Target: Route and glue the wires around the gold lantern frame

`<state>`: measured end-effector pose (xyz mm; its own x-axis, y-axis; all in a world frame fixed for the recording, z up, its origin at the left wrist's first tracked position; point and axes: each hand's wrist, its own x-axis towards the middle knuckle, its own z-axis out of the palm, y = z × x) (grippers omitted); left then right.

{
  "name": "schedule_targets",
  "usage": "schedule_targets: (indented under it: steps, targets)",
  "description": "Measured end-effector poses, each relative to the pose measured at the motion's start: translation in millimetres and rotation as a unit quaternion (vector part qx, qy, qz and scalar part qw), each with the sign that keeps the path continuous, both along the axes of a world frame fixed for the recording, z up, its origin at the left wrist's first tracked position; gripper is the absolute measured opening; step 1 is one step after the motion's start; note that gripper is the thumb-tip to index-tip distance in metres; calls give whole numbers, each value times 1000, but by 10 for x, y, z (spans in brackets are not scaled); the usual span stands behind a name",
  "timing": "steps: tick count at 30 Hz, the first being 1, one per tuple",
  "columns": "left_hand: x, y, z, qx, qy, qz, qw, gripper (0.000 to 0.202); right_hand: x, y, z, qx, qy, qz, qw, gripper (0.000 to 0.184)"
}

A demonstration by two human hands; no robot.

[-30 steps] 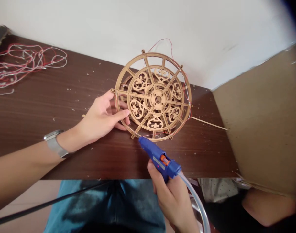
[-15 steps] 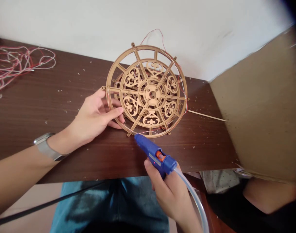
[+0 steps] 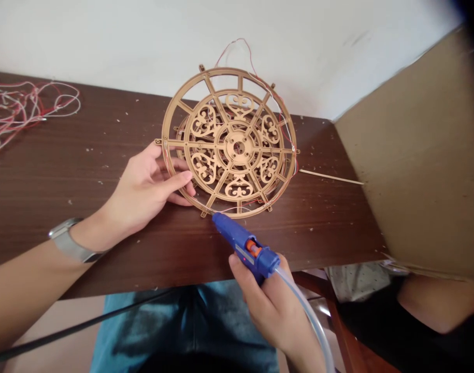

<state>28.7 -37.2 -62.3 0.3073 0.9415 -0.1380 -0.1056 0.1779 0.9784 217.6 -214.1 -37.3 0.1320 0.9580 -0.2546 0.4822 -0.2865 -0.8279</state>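
My left hand grips the lower left rim of a gold openwork wheel frame, thumb in front and fingers behind. The frame is tilted up, with scroll ornaments between its spokes. Thin red and white wires run along its rim and loop above it. Behind it, partly hidden, lies at least one similar gold frame. Wrapped in my right hand is a blue glue gun with a small red light. Its nozzle is at the frame's lower rim; I cannot tell whether it touches. A long translucent glue stick trails from its back.
Tangled red and white wires lie at the table's left. A thin wooden stick points toward a cardboard panel on the right. Small scraps dot the dark brown table. Another person's arm shows at lower right.
The whole scene has shifted slightly left in view. My left hand still holds the frame, and the glue gun's nozzle stays at nearly the same place on the lower rim.
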Motion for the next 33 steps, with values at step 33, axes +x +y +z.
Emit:
schedule_targets:
  steps: [33]
  targets:
    - [-31,4,11,-11,-10,-17,1000,54,20,-40,-14,10,-4,-12,1000,44]
